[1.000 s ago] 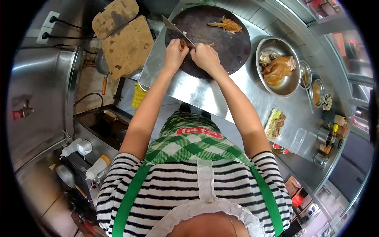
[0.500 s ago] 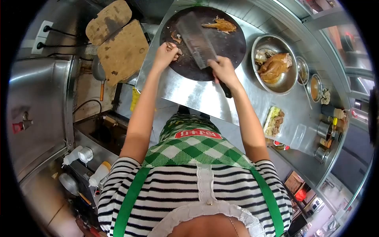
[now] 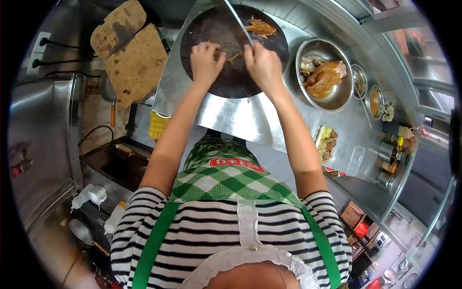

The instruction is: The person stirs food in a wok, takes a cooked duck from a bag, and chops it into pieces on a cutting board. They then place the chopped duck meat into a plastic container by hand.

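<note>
My right hand (image 3: 263,66) grips a cleaver (image 3: 237,19) by its handle, which the fist mostly covers. The broad blade stands nearly on edge over the round dark chopping block (image 3: 226,86). To its left, my left hand (image 3: 207,62) rests on the block with fingers curled down and thumb apart. Whatever lies under those fingers is hidden. A small scrap of meat (image 3: 234,58) sits on the block between both hands. Toward the far right of the block is a browned piece of poultry (image 3: 261,28).
A steel bowl (image 3: 299,72) holding a cooked bird (image 3: 327,78) stands right of the block. A plastic tray of greens and meat (image 3: 327,143) lies on the steel counter (image 3: 293,125). Two small bowls sit farther right. Worn wooden boards (image 3: 137,62) lean at the left.
The cleaver has turned from lying flat over the block to standing on edge. My right hand has moved up and left; my left hand's fingers now curl down. The view shifted slightly.
</note>
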`<action>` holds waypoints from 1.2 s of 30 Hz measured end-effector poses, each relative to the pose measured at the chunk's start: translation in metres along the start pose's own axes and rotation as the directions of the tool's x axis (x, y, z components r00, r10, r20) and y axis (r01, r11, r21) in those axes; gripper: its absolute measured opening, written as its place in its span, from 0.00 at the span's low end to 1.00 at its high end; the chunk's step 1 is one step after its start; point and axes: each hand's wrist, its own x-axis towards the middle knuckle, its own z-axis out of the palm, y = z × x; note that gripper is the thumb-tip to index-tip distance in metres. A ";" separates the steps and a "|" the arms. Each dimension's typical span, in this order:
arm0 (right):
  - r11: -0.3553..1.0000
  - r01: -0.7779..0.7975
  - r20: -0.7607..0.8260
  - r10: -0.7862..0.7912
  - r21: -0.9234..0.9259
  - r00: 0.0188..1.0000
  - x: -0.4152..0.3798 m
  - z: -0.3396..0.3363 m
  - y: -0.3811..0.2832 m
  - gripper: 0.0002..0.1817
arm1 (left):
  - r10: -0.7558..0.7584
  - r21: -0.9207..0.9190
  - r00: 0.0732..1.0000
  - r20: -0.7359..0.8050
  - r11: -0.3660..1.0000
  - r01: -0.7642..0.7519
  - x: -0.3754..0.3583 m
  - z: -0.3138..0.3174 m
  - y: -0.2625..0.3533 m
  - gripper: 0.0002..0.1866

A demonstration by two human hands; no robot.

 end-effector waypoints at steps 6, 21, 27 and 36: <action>0.987 -0.150 0.298 0.163 -0.065 0.941 0.023 0.047 0.030 0.18 | -0.001 -0.207 0.999 0.046 0.978 0.011 -0.021 0.026 0.004 0.10; 0.981 -0.192 0.282 0.176 0.030 0.943 0.021 0.041 0.046 0.17 | -0.007 -0.172 0.997 0.076 0.985 0.020 -0.015 0.026 0.001 0.20; 0.798 -0.450 0.223 0.391 0.400 0.893 -0.052 -0.020 0.063 0.19 | -0.024 -0.117 0.997 0.075 0.993 0.032 -0.001 0.030 -0.014 0.28; 0.374 -0.675 0.363 0.627 0.636 0.689 -0.198 -0.045 0.104 0.17 | 0.141 -0.472 0.986 0.089 0.878 -0.083 0.048 0.075 0.064 0.10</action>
